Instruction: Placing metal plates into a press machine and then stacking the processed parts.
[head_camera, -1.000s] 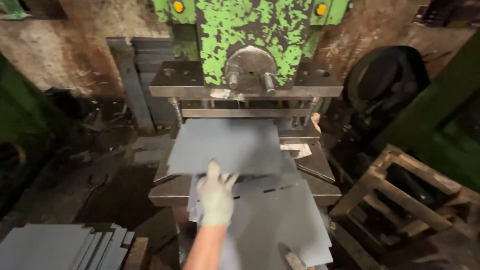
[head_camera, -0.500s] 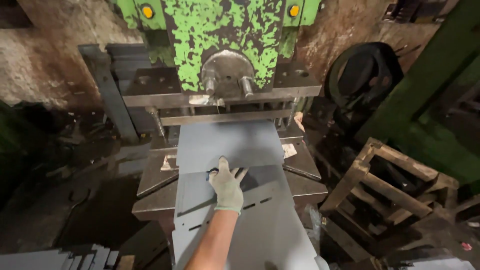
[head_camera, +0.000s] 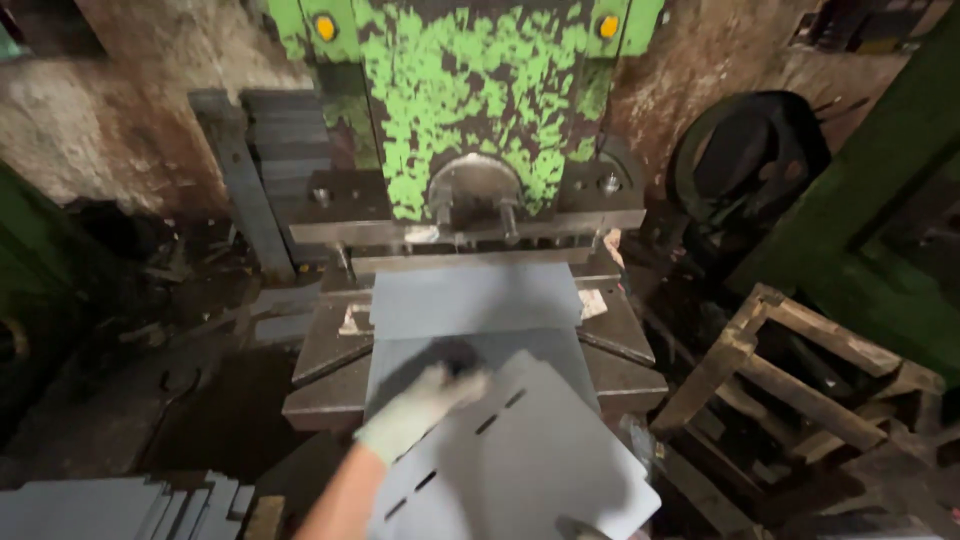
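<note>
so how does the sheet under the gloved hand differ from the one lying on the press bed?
The front sheet shows punched slots and a rounded corner; the bed sheet looks plain and square-cornered. The front sheet is skewed and overhangs toward the camera; the bed sheet lies square under the green press. The left hand rests on the front sheet only. Both are flat grey metal.

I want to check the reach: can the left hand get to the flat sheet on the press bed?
Probably yes: the left hand lies on the slotted sheet, just before the flat sheet, with nothing between them.
</note>
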